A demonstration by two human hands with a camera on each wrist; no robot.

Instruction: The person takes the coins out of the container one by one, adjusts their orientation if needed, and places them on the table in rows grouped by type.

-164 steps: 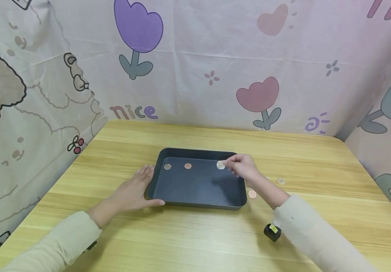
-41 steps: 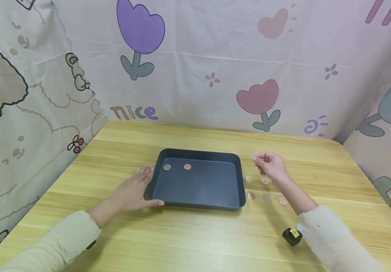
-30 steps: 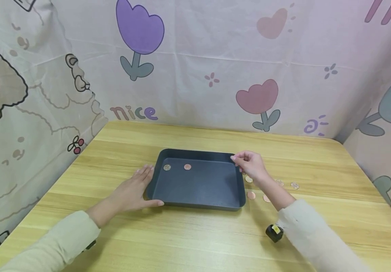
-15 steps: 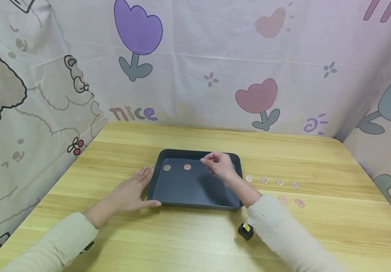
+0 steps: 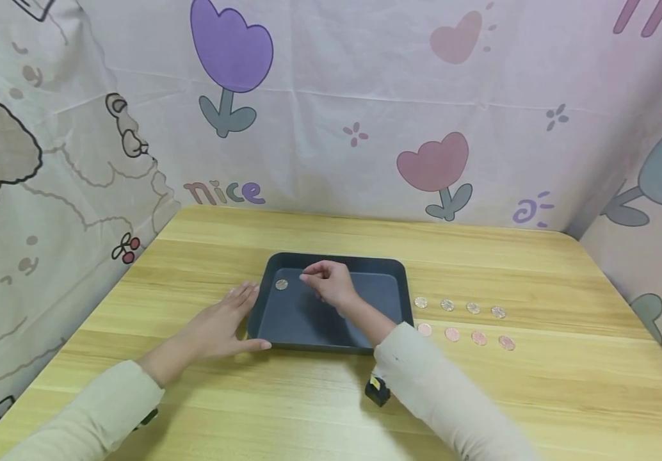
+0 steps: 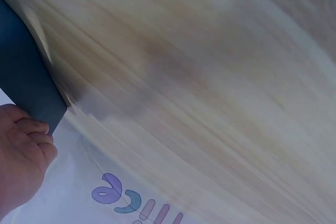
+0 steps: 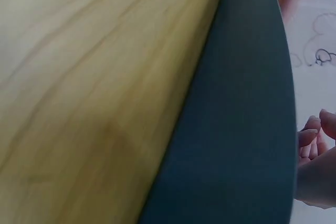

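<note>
A dark tray [image 5: 308,320] lies on the wooden table [image 5: 481,256]. My left hand [image 5: 216,326] rests flat on the table against the tray's left end, thumb along its front rim; the left wrist view shows the hand [image 6: 21,150] beside the tray corner [image 6: 26,77]. My right hand [image 5: 306,277] hovers over the tray's back left part with thumb and fingers pinched together. A silver coin [image 5: 282,284] lies just left of those fingertips. The copper coin that lay beside it is hidden by the hand. In the right wrist view, curled fingers [image 7: 315,156] show past the tray wall [image 7: 236,119].
Right of the tray lie a row of silver coins [image 5: 447,305] and, nearer me, a row of copper coins [image 5: 452,334]. A small black device [image 5: 377,390] hangs under my right wrist. Printed cloth walls close off the back and both sides.
My right hand travelled left from the coin rows, across the tray, to its back left part, and now covers the copper coin. The left hand stayed put.
</note>
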